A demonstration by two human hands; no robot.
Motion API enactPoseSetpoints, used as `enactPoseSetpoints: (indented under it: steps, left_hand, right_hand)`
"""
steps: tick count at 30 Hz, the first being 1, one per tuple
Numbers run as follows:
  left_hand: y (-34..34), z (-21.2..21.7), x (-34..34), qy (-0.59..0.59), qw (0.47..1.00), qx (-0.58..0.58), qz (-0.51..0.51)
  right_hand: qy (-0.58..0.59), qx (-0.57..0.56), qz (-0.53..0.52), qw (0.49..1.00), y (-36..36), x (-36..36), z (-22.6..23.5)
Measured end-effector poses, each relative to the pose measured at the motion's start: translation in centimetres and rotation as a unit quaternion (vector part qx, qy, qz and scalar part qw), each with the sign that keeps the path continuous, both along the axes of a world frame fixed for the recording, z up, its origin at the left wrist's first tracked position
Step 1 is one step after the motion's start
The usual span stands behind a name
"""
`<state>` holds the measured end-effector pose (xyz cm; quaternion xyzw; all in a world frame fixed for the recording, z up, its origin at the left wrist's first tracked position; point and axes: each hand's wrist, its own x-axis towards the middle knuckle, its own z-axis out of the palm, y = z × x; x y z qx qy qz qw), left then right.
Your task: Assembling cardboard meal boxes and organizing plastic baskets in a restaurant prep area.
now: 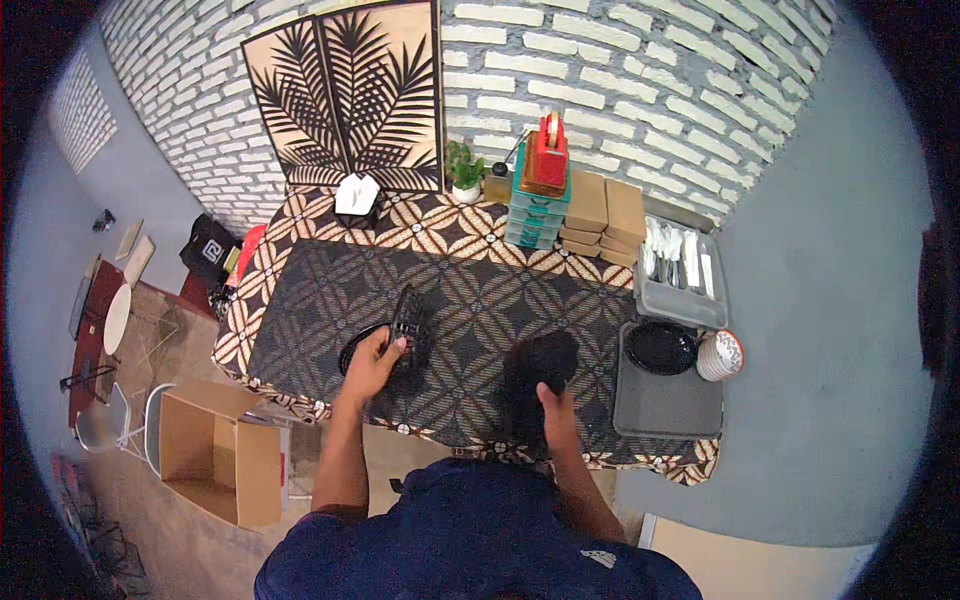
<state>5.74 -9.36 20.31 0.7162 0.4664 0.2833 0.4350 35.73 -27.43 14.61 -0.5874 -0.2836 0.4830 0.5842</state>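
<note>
My left hand (370, 365) grips a black woven basket (408, 318) by its side, tipped up on edge above the table. Another black oval basket (350, 350) lies just behind that hand, partly covered by it. My right hand (556, 405) is closed at the near edge of a soft, black cloth-like piece (558, 358); its outline merges with the dark shadow beside it. Under both hands spreads a dark patterned tablecloth (470, 300). To the right, a grey tray (667, 408) carries a black oval basket (660, 347) and a stack of bowls (720, 357).
A plastic bin (690, 300) of wrapped cutlery sits behind the tray. Along the back stand brown boxes (605, 215), a teal drawer unit (533, 215) with a red tape dispenser (550, 150), a potted plant (464, 175) and a napkin holder (357, 200). An open carton (215, 455) is at left.
</note>
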Motion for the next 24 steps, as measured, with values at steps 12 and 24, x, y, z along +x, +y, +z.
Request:
enactPoseSetpoints:
  steps: [12,24]
  left_hand:
    - [-10.1,-0.8,15.7,-0.371,0.826,-0.412,-0.1]
    - [-10.9,2.3,26.6,-0.493,0.769,-0.389,-0.114]
  right_hand:
    - [-0.557,0.171,-0.082,0.809,4.5,1.1,11.1]
    - [-0.435,0.156,-0.08,0.883,-3.4,5.1,12.8]
